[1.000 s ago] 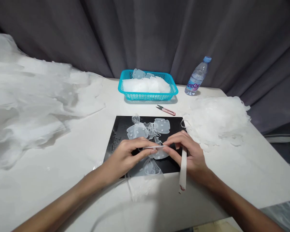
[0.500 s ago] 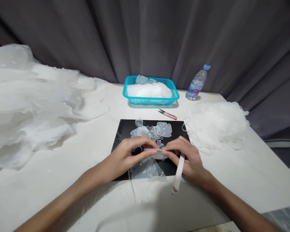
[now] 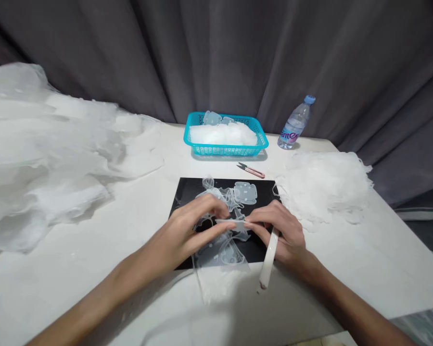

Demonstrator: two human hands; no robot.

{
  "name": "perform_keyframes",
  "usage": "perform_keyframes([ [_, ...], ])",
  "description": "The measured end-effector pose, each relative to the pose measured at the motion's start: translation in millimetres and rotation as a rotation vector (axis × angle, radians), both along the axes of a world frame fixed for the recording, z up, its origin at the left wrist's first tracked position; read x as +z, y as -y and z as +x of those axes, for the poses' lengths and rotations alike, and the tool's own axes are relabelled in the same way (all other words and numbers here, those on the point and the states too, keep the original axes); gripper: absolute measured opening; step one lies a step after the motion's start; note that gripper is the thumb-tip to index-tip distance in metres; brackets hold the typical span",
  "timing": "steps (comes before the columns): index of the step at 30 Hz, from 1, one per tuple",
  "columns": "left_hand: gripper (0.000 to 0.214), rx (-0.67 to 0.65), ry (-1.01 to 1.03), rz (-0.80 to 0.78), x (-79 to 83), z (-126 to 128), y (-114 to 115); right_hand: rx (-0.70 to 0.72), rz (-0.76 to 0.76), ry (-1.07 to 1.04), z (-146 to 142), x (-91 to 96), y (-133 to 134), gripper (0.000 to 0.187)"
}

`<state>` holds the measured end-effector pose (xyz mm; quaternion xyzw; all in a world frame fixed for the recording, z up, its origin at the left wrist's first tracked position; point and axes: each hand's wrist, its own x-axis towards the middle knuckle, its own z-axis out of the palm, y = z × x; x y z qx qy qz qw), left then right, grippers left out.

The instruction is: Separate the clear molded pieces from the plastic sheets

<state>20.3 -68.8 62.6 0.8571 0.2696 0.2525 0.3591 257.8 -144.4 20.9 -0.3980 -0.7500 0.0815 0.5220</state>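
Observation:
My left hand [image 3: 191,228] and my right hand [image 3: 281,230] meet over a black mat [image 3: 187,192] on the white table. Both pinch a thin translucent plastic piece [image 3: 234,222] between their fingertips, held edge-on just above the mat. A white stick-like tool [image 3: 268,257] with a reddish tip also rests in my right hand and points toward me. Several more translucent plastic pieces [image 3: 244,192] with thin strands lie on the mat around and under the hands.
A turquoise basket [image 3: 223,149] of white pieces stands behind the mat. Small pink-handled snips [image 3: 251,170] lie between them. A water bottle [image 3: 295,124] stands back right. One heap of white plastic scraps [image 3: 324,185] lies to the right, with white sheeting [image 3: 50,154] piled left.
My left hand has shifted slightly forward over the pieces on the mat. The pinched piece stays between both hands. The view has risen a little since the earliest frame.

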Motion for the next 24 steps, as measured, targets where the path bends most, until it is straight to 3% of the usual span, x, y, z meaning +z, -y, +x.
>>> perform_keyframes([
  [3,0.045,-0.061,-0.246,-0.109,3.2,-10,-3,-0.125,-0.109,-0.108,5,-2.6,-16,0.008],
  [6,0.057,-0.196,-0.420,-0.080,0.5,-17,-5,-0.205,-0.227,-0.265,12,-0.5,-59,0.008],
  [8,0.057,-0.205,-0.474,-0.050,-4.3,-19,-8,-0.220,-0.272,-0.263,18,6.5,-102,0.014],
  [12,0.045,-0.235,-0.450,-0.055,-11.8,-24,-18,-0.401,-0.282,-0.241,33,30.0,-194,0.014],
  [15,0.030,-0.234,-0.385,-0.070,-12.2,-30,-28,-0.506,-0.304,-0.195,40,45.9,-229,0.012],
  [17,0.025,-0.234,-0.349,-0.084,-13.1,-32,-33,-0.545,-0.301,-0.153,37,50.5,-221,0.010],
  [20,0.025,-0.209,-0.309,-0.088,-19.1,-33,-39,-0.434,-0.302,-0.024,17,44.6,-164,0.008],
  [24,0.036,-0.170,-0.224,-0.066,-32.2,-33,-44,0.162,-0.380,0.396,-14,19.8,-64,0.027],
])
